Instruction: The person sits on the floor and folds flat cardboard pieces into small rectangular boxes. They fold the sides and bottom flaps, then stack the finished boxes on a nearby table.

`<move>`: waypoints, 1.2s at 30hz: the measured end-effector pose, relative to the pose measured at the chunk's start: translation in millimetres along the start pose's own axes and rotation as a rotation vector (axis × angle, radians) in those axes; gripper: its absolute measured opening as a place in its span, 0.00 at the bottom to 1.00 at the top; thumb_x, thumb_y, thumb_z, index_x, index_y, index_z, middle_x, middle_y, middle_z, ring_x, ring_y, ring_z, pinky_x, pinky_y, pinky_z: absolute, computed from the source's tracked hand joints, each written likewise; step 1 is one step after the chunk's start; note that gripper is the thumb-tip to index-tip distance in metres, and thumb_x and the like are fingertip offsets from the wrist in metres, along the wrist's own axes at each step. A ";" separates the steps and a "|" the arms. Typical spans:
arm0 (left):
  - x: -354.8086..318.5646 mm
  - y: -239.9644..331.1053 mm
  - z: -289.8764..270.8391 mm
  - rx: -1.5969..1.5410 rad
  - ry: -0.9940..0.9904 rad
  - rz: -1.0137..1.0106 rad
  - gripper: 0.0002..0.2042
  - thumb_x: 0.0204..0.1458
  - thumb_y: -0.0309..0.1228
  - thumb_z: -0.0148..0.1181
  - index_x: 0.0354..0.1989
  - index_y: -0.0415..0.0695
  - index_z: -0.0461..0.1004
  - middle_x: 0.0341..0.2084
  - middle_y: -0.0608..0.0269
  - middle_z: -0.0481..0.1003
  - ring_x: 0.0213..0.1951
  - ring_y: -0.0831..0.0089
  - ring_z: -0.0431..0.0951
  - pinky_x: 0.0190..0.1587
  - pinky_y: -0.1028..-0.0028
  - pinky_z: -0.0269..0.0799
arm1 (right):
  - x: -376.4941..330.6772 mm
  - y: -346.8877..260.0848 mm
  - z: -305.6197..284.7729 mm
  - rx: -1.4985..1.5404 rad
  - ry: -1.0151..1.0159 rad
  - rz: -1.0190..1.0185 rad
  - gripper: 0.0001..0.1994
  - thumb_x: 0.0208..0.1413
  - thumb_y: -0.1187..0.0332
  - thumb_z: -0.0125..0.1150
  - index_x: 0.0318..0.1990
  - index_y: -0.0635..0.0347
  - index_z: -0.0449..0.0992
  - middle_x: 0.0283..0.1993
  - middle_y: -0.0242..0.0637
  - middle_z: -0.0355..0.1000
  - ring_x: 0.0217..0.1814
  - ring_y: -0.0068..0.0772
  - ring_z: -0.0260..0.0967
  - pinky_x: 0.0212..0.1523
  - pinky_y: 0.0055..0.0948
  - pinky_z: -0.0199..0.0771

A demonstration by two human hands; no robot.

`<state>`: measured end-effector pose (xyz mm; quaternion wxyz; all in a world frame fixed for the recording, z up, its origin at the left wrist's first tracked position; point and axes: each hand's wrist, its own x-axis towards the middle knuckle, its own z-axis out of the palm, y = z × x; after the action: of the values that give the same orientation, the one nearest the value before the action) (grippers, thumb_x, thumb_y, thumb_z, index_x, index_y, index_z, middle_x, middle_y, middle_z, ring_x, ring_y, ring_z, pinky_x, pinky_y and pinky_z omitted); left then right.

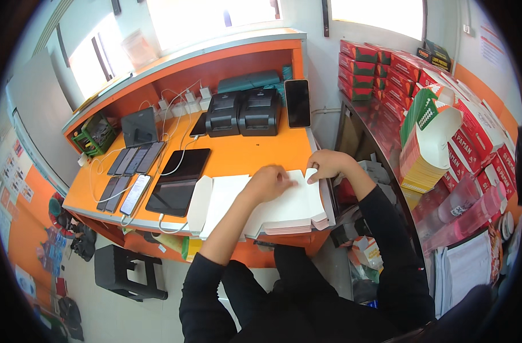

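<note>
A stack of flat white cardboard box blanks (292, 212) lies at the front right of the orange table, its layered edges facing me. My right hand (329, 164) is at the stack's far right corner, with thumb and fingers pinching a small white flap of the top blank. Over the middle of the white card is my left hand (271, 183), its fingers loosely bent and apart, with nothing visible in them. Another part of the white card, a side flap (200, 200), stretches left beside a black tablet (170, 197).
Several phones (136, 194) with white charging cables cover the table's left side. Two black printers (260, 112) and an upright phone (297, 103) stand at the back. To the right, a metal counter holds folded food boxes (425, 148) and stacked red boxes (407, 66). A black stool (129, 271) stands lower left.
</note>
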<state>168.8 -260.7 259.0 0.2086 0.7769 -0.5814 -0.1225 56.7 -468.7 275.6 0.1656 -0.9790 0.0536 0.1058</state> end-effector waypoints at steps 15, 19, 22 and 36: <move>6.2 -1.5 31.8 0.162 0.211 -0.044 0.26 0.51 0.53 0.59 0.51 0.46 0.73 0.49 0.54 0.69 0.56 0.58 0.66 0.57 0.55 0.56 | -13.2 12.8 3.0 0.485 0.050 0.014 0.17 0.47 0.69 0.67 0.44 0.66 0.79 0.30 0.40 0.77 0.23 0.26 0.75 0.29 0.25 0.74; 5.4 -4.2 31.9 0.162 0.196 -0.013 0.26 0.51 0.52 0.59 0.51 0.46 0.72 0.49 0.54 0.68 0.56 0.58 0.65 0.57 0.55 0.56 | -17.0 4.0 3.9 0.427 0.045 -0.016 0.16 0.48 0.70 0.65 0.45 0.68 0.79 0.30 0.41 0.78 0.24 0.27 0.75 0.30 0.25 0.75; 4.7 -1.0 29.6 0.178 0.178 0.021 0.26 0.52 0.52 0.58 0.52 0.45 0.71 0.49 0.54 0.68 0.57 0.58 0.65 0.57 0.55 0.55 | -16.6 4.8 3.9 0.298 0.067 -0.074 0.16 0.48 0.71 0.64 0.45 0.70 0.78 0.31 0.42 0.78 0.25 0.28 0.76 0.30 0.26 0.75; 2.7 0.1 33.5 0.179 0.213 0.050 0.25 0.51 0.46 0.59 0.51 0.42 0.70 0.48 0.54 0.67 0.55 0.57 0.65 0.56 0.56 0.56 | -72.4 0.0 61.3 0.264 0.477 -0.096 0.16 0.54 0.71 0.56 0.49 0.68 0.74 0.37 0.50 0.74 0.37 0.39 0.73 0.39 0.32 0.71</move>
<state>155.0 -269.3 229.7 0.2019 0.7863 -0.5837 0.0186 -25.3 -443.0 235.3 0.2793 -0.9477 0.0577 -0.1434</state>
